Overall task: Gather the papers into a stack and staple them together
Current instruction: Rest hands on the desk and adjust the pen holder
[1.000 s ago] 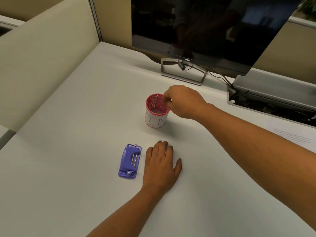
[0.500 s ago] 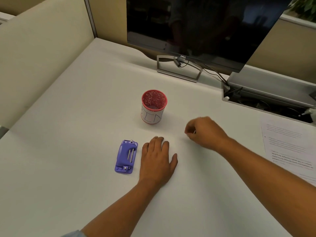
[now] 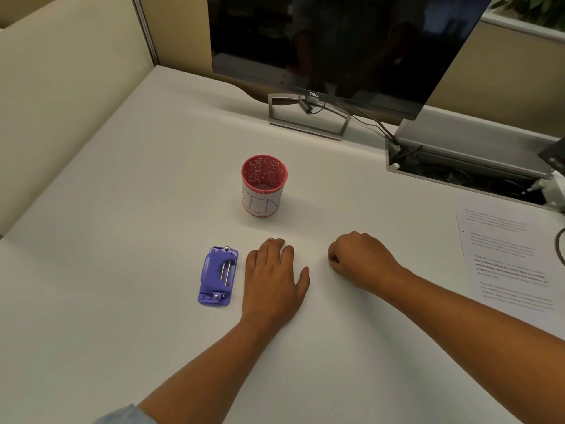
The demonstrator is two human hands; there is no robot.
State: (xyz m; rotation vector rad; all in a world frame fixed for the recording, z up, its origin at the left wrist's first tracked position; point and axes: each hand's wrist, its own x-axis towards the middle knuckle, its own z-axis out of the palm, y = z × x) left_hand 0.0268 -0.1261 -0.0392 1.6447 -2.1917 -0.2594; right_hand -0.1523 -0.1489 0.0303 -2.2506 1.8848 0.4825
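Purple stapler point(image 3: 217, 276) just left of flat, spread left hand point(image 3: 273, 280); right hand point(image 3: 360, 260) fisted, contents unclear; papers point(image 3: 504, 255) far right

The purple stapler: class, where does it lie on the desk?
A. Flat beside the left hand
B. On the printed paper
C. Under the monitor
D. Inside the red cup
A: the purple stapler lies flat on the desk, just beside the left hand.

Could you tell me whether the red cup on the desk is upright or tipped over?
Upright: the red cup stands on its base, its round mouth facing up.
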